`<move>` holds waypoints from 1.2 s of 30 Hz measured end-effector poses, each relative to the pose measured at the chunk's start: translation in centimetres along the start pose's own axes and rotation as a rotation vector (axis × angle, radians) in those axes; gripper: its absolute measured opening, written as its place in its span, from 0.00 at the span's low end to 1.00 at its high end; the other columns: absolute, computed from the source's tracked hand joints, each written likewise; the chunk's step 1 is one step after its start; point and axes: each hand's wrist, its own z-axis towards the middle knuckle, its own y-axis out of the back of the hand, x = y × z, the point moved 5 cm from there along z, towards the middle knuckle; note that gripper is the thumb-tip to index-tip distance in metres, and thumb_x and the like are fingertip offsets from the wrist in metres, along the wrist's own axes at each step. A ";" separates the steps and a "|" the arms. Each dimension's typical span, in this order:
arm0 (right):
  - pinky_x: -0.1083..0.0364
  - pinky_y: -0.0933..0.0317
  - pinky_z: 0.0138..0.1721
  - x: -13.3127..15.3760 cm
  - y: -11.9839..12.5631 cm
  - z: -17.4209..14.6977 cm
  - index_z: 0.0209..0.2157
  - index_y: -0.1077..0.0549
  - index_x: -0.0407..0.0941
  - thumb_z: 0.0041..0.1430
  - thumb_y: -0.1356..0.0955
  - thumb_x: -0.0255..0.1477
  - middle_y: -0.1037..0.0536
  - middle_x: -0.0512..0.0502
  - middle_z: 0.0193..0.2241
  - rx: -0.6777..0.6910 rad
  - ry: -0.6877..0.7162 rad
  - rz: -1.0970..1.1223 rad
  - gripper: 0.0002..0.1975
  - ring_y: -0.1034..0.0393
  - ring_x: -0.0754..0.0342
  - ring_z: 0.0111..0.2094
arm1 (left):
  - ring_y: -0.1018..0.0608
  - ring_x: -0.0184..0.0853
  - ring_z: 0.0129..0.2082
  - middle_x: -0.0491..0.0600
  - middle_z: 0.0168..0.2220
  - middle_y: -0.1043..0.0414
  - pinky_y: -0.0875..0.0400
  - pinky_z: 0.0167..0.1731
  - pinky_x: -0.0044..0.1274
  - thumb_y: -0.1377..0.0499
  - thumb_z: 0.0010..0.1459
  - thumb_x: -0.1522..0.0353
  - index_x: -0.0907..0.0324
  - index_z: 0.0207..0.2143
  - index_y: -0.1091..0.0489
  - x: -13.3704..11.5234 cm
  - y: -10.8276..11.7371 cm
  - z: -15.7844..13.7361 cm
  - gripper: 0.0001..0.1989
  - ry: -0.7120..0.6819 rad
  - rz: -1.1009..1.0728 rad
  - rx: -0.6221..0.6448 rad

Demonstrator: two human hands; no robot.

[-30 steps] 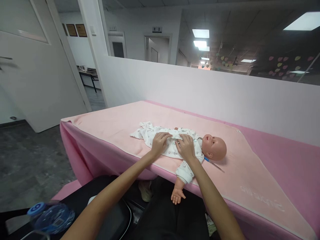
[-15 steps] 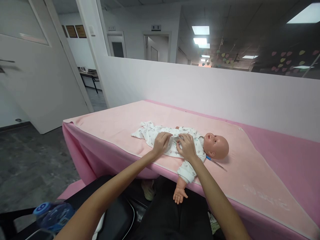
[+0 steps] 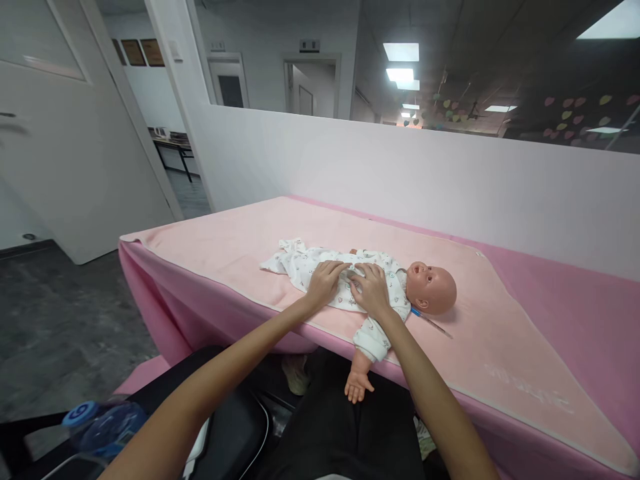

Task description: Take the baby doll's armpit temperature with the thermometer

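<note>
A baby doll (image 3: 431, 288) lies on its back across the table, its head to the right and one arm hanging over the near edge. It wears a white printed baby romper (image 3: 290, 263), whose legs lie flat and flattened to the left. My left hand (image 3: 325, 283) is closed on the romper's front at the belly, fingers together. Close beside it, my right hand (image 3: 370, 290) pinches the cloth at the chest, thumb and fingers bent toward each other. The fingertips of both hands nearly meet, and the bit of fabric between them is partly hidden.
A pale pink blanket (image 3: 500, 333) covers the table over a darker pink cloth (image 3: 590, 300). A thin blue-ended stick (image 3: 433, 323) lies by the doll's shoulder. A low white wall (image 3: 400, 173) borders the far side. At lower left are a water bottle (image 3: 107, 427) and a black chair.
My right fingers have closed in slightly and my left hand has edged toward them over the romper front. The camera view has shifted a little; the doll lies as before.
</note>
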 end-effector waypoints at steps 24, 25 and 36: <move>0.50 0.47 0.50 0.1 0.6 0.0 0.32 0.30 0.46 0.57 0.40 0.24 0.24 0.49 0.31 -0.096 -0.090 0.144 0.08 0.32 0.54 0.35 | 0.31 0.38 0.44 0.51 0.43 0.32 0.36 0.44 0.32 0.48 0.55 0.70 0.57 0.40 0.32 -0.4 0.6 0.3 0.11 0.026 -0.171 0.059; 0.50 0.46 0.50 0.1 0.6 0.0 0.33 0.30 0.45 0.57 0.40 0.24 0.24 0.48 0.31 -0.100 -0.091 0.144 0.08 0.32 0.54 0.35 | 0.31 0.38 0.44 0.52 0.43 0.32 0.36 0.44 0.32 0.48 0.54 0.70 0.57 0.40 0.32 -0.4 0.6 0.2 0.11 0.019 -0.164 0.054; 0.50 0.46 0.50 -0.1 0.4 -0.1 0.34 0.30 0.45 0.57 0.39 0.25 0.23 0.49 0.31 -0.104 -0.097 0.157 0.08 0.32 0.54 0.36 | 0.31 0.38 0.44 0.51 0.42 0.32 0.36 0.43 0.32 0.47 0.53 0.71 0.56 0.38 0.31 -0.5 0.5 0.3 0.10 0.004 -0.083 0.029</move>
